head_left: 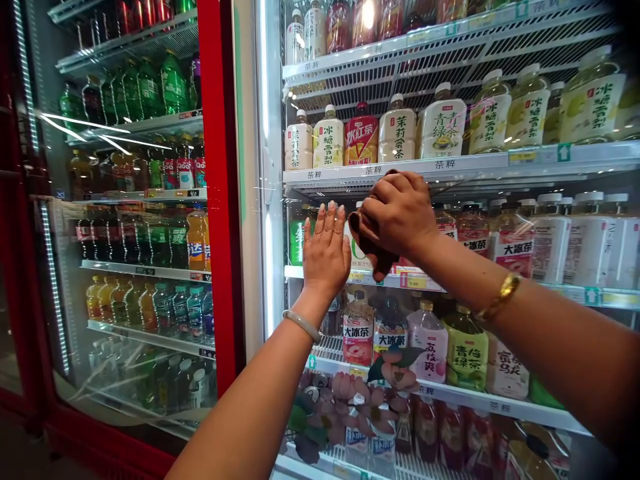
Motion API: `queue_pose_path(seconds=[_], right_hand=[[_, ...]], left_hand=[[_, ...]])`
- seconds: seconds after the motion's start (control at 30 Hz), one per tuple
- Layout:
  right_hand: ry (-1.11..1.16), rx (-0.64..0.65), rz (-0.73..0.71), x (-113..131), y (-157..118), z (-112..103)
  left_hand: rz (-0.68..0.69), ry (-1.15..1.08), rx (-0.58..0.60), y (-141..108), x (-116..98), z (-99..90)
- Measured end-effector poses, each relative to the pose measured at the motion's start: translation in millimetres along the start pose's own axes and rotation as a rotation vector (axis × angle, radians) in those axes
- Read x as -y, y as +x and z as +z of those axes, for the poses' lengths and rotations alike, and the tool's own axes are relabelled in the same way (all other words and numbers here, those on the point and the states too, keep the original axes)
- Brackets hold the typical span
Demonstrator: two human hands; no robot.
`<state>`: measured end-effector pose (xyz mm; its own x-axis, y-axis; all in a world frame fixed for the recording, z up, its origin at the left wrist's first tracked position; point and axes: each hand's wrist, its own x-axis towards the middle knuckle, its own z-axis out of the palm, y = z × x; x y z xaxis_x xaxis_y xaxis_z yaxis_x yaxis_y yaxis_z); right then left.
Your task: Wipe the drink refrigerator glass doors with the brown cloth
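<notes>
My left hand (326, 252) lies flat against the glass door of a drinks fridge, palm forward and fingers up, with nothing in it. To its right, my right hand (400, 213) is closed around a bunched dark brown cloth (374, 248), which is up against the same glass. Part of the cloth hangs below the fingers, and some sticks out above the knuckles. Behind the glass, bottles stand in rows, among them a red-labelled bottle (361, 137) on the shelf above my hands and a pink-labelled one (357, 331) below them.
A red door frame (225, 187) stands left of my arms, with a second fridge of bottles beyond it. White shelves (400, 168) cross the fridge in front. Pink flowers and dark leaves (350, 407) show low on the glass; whether printed or reflected, I cannot tell.
</notes>
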<state>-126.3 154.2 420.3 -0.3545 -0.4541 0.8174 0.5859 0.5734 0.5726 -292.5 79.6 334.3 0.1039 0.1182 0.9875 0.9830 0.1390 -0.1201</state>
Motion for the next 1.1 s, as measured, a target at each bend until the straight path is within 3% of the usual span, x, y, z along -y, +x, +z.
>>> queue_pose_path(seconds=[0.1,0.2,0.3,0.37,0.47,0.6,0.73,0.9,0.97,1.1], right_hand=[[0.051,0.016,0.008,22.6,-0.2,0.5],[0.140,0.051,-0.198,32.8,-22.0,-11.4],[0.208,0.067,-0.401,19.1,-42.1,-23.0],[0.199,0.066,-0.457,3.8,-42.4,-24.7],[0.091,0.033,-0.312,-8.9,-23.8,-16.7],[0.023,-0.001,-0.022,7.9,-0.7,-2.6],[0.102,0.017,-0.150,30.8,-14.7,-6.8],[0.193,0.053,-0.379,19.4,-39.7,-19.1],[0.159,0.039,-0.335,12.6,-36.6,-16.9],[0.178,0.008,-0.015,21.8,-22.4,-5.4]], left_hand=[[0.007,0.001,-0.003,0.1,0.6,-0.2],[0.002,0.004,-0.002,-0.1,0.8,0.1],[0.003,0.000,-0.005,-0.6,0.2,0.2],[0.006,-0.005,-0.004,-0.8,-0.4,0.1],[0.001,-0.007,-0.006,-0.9,-0.9,-0.4],[0.005,0.005,-0.004,-0.6,-0.3,-1.2],[0.010,0.017,0.000,-0.8,0.6,-0.8],[0.007,0.007,-0.014,-1.2,-0.2,1.0],[0.004,-0.010,-0.017,-0.7,0.9,1.2],[-0.023,-0.124,0.014,1.8,5.4,-5.7]])
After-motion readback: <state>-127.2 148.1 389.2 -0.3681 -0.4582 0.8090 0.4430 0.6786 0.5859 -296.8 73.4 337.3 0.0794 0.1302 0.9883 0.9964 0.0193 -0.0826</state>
